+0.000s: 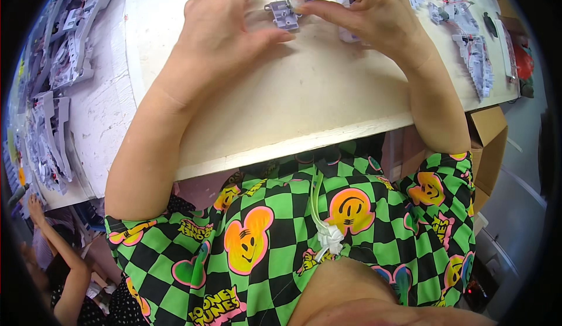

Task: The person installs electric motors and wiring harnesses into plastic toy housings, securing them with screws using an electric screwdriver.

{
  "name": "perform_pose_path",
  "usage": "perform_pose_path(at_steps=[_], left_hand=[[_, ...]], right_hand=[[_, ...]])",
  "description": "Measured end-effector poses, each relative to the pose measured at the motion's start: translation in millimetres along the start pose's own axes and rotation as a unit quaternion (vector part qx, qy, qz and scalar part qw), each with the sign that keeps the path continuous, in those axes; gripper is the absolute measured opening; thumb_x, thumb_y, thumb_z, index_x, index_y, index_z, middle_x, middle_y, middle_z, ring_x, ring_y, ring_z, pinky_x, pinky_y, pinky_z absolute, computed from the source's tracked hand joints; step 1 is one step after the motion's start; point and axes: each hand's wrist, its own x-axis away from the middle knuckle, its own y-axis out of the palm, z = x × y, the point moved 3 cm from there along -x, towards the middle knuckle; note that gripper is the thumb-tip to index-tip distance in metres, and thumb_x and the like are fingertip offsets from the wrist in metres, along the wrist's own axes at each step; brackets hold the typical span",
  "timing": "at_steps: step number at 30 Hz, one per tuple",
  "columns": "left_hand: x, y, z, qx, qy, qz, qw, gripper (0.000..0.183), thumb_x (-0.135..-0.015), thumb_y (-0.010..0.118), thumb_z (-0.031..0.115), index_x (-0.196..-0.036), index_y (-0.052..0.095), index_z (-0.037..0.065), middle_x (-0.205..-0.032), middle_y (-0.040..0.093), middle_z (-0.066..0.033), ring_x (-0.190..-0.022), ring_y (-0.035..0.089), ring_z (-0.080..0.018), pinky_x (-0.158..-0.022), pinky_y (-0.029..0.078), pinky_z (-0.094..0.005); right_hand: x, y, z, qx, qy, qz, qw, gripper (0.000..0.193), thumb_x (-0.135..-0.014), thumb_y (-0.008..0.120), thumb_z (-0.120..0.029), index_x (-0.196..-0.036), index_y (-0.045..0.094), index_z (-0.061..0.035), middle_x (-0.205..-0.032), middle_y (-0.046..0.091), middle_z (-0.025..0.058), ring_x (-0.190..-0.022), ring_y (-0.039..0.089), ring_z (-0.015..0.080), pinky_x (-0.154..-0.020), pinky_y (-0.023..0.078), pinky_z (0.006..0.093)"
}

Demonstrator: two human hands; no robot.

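Note:
A small grey plastic housing (284, 16) lies on the white table, with moulded slots and a tab on its left. My left hand (225, 30) curves around its left side, thumb and index finger spread apart; the thumb tip rests close to the lower edge of the housing. At its upper right corner, my right hand (369, 15) pinches a small whitish round piece (297, 2) between thumb and fingers. The fingertips partly cover that piece. Another grey plastic part (346, 33) sits under my right hand, mostly hidden by it.
Grey plastic assemblies (76, 39) with wires are heaped along the left side. More wired grey parts (468, 45) lie at the right. An open cardboard box (489, 144) stands beside the table's right corner. At lower left, another person's arm (64, 255) reaches toward the table edge.

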Motion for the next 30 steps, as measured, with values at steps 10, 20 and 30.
perform_pose_path(at_steps=[10,20,30], left_hand=[[1,6,-1,-0.034,-0.068,-0.093,0.993,0.033,-0.076,0.078,0.023,-0.099,0.066,0.003,-0.097,0.064,-0.0092,-0.096,0.059,-0.0241,-0.082,0.045,-0.0356],[5,6,-3,0.008,-0.075,-0.067,0.995,0.033,-0.074,0.078,0.026,-0.095,0.065,0.004,-0.095,0.063,-0.0106,-0.097,0.057,-0.0283,-0.089,0.040,-0.0401],[0,9,-12,0.003,-0.050,-0.067,0.996,0.034,-0.072,0.079,0.019,-0.100,0.066,0.006,-0.098,0.064,-0.0097,-0.096,0.060,-0.0262,-0.087,0.044,-0.0376]], right_hand=[[3,21,3,0.023,-0.030,-0.020,0.999,0.012,-0.074,0.077,-0.018,-0.085,0.073,-0.0147,-0.093,0.068,0.0018,-0.091,0.059,0.0182,-0.083,0.040,0.0337],[0,19,-11,0.057,-0.017,-0.049,0.997,0.013,-0.075,0.075,-0.020,-0.086,0.072,-0.0148,-0.100,0.066,0.0028,-0.097,0.056,0.0195,-0.083,0.039,0.0369],[7,17,-11,0.076,-0.016,-0.088,0.993,0.011,-0.076,0.068,-0.009,-0.086,0.068,-0.0111,-0.116,0.060,0.0082,-0.106,0.055,0.0238,-0.086,0.038,0.0452]])
